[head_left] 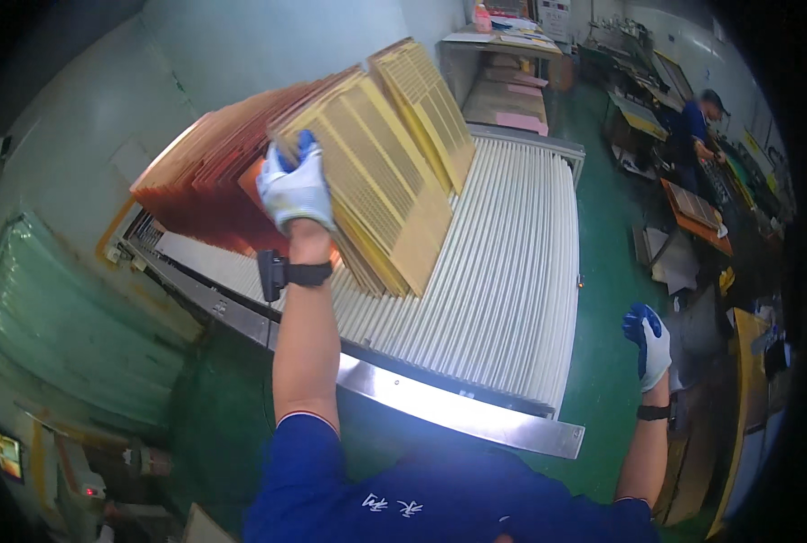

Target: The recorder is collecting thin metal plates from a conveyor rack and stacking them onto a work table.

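Observation:
My left hand (299,185), in a white glove with blue fingers, is closed on the upper left edge of a stack of thin yellow-tan panels (367,167), which look like circuit board panels with a fine grid pattern. The stack leans upright on the white slats of a rack (503,262). Just behind it, a second leaning group of yellow panels (422,100) stands apart. Reddish-brown panels (213,172) fill the rack's left side. Off to the right, my right hand (650,346), gloved the same way, hangs beyond the rack with fingers curled and nothing visible in them.
A metal rail (458,416) edges the rack's near side. Shelves with papers and sheets (507,109) stand at the back. Across the green floor (602,244), a person in dark blue (697,127) works beside benches. An orange board (697,217) lies at the right.

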Demonstrator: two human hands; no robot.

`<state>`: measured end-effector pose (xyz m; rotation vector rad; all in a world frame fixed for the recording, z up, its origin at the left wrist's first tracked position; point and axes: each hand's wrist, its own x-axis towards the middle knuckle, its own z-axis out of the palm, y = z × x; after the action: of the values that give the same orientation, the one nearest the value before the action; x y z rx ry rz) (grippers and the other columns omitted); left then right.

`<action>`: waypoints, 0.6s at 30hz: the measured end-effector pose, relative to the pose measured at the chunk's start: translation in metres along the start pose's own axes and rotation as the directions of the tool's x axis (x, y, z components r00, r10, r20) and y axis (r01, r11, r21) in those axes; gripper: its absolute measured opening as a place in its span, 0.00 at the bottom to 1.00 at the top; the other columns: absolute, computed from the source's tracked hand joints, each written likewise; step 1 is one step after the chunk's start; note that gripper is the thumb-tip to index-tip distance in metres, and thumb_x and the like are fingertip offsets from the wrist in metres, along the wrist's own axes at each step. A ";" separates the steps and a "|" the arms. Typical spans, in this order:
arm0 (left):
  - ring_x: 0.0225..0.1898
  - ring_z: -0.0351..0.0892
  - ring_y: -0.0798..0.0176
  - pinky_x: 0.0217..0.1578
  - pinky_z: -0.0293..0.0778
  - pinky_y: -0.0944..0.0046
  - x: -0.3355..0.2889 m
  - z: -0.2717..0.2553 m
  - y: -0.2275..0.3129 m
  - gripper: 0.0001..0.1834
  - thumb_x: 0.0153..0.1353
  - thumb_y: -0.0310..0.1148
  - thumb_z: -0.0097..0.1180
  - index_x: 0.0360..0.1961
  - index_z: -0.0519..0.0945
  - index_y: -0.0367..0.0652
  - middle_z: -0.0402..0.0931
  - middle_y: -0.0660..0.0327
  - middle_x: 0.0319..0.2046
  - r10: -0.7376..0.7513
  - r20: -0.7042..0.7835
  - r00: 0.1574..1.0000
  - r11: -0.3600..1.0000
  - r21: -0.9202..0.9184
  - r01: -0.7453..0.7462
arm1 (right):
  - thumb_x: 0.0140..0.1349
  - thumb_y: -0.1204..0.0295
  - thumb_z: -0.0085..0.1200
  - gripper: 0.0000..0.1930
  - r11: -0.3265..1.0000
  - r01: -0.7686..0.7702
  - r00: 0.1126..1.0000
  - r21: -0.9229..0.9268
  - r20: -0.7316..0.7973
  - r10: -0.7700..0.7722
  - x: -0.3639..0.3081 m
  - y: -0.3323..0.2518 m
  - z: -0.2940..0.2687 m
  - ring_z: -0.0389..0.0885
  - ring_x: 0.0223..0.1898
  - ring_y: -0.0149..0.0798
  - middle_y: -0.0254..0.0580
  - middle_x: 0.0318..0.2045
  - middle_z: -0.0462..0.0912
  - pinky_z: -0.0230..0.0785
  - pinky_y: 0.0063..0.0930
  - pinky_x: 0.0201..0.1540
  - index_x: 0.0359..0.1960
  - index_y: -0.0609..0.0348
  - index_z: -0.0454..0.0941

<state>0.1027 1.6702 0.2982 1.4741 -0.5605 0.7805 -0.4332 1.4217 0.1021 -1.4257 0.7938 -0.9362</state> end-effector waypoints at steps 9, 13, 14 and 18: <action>0.35 0.79 0.64 0.41 0.74 0.64 -0.014 -0.005 0.010 0.16 0.58 0.35 0.66 0.41 0.81 0.34 0.81 0.58 0.36 -0.135 0.327 0.936 0.934 -0.274 0.230 | 0.69 0.70 0.49 0.20 0.988 0.126 0.974 -0.094 0.199 -0.105 0.005 -0.052 0.096 0.82 0.43 0.38 0.45 0.45 0.82 0.73 0.29 0.49 0.59 0.69 0.71; 0.33 0.80 0.58 0.41 0.74 0.60 0.002 -0.007 -0.007 0.14 0.60 0.36 0.63 0.38 0.82 0.34 0.83 0.53 0.35 -0.271 0.419 0.867 0.826 -0.360 0.433 | 0.69 0.68 0.51 0.21 0.983 0.120 0.963 -0.139 0.255 -0.082 0.010 -0.053 0.105 0.82 0.44 0.36 0.45 0.46 0.82 0.73 0.29 0.49 0.59 0.69 0.70; 0.33 0.80 0.58 0.41 0.74 0.60 0.001 -0.012 -0.007 0.14 0.60 0.36 0.63 0.38 0.82 0.34 0.83 0.53 0.35 -0.275 0.424 0.863 0.825 -0.356 0.438 | 0.69 0.68 0.51 0.21 0.984 0.124 0.964 -0.128 0.252 -0.088 0.008 -0.057 0.109 0.82 0.44 0.36 0.45 0.46 0.82 0.73 0.29 0.49 0.59 0.69 0.70; 0.31 0.76 0.73 0.36 0.73 0.70 -0.014 -0.028 0.018 0.11 0.61 0.28 0.62 0.43 0.82 0.33 0.82 0.64 0.33 -0.211 0.180 0.961 0.811 -0.517 0.275 | 0.69 0.68 0.52 0.22 0.984 0.128 0.966 -0.128 0.242 -0.094 0.001 -0.072 0.106 0.82 0.44 0.36 0.45 0.47 0.82 0.73 0.29 0.50 0.60 0.69 0.70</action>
<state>0.0769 1.6955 0.2982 1.0362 -0.6031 0.2934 -0.3418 1.4732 0.1756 -1.6855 0.6176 -0.7883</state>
